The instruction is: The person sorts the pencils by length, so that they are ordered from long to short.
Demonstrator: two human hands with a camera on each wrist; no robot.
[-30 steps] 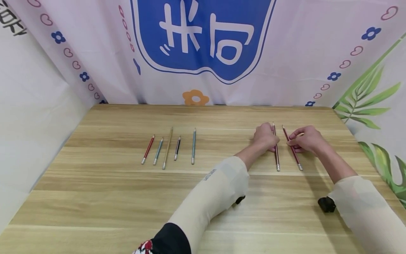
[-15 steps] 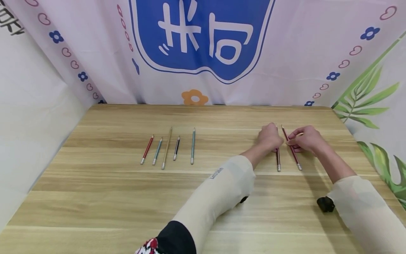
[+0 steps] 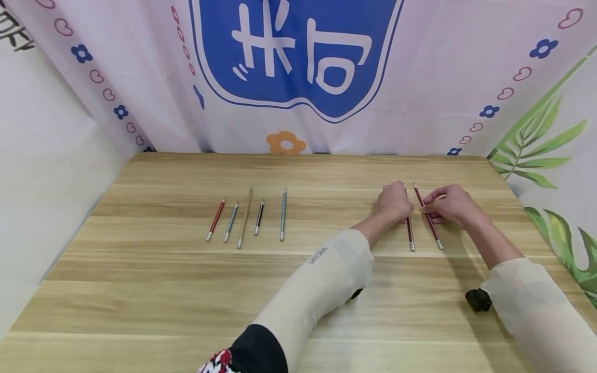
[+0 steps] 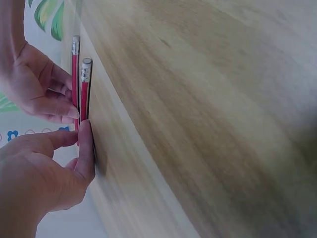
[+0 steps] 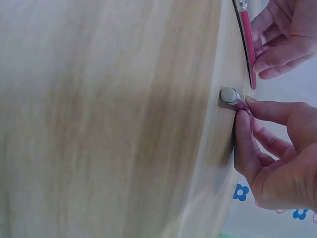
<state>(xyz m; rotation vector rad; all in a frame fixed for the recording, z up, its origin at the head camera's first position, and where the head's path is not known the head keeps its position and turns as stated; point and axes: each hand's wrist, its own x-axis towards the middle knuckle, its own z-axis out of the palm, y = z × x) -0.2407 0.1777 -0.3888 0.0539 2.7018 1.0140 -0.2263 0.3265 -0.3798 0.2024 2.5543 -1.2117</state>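
Two dark red pencils lie close together toward the right of the table, eraser ends toward the person. My left hand (image 3: 394, 202) pinches the left red pencil (image 3: 410, 235) between thumb and finger, covering part of its shaft in the head view. Around the right red pencil (image 3: 434, 230), which slants, the thumb and fingers of my right hand (image 3: 450, 203) pinch near the middle. In the left wrist view both silver-banded eraser ends stand out side by side. The right wrist view looks onto the right pencil's white eraser (image 5: 229, 95).
On the left half of the wooden table (image 3: 186, 295) lie several more pencils: a short red pencil (image 3: 216, 220), a short blue pencil (image 3: 231, 223), a long natural-wood pencil (image 3: 244, 217), a short dark pencil (image 3: 259, 217) and a longer teal pencil (image 3: 283, 215). A printed curtain (image 3: 224, 129) hangs behind.
My left hand has shifted slightly right with its pencil, bringing that pencil's eraser end nearer the other one. The right hand and its pencil have stayed put.
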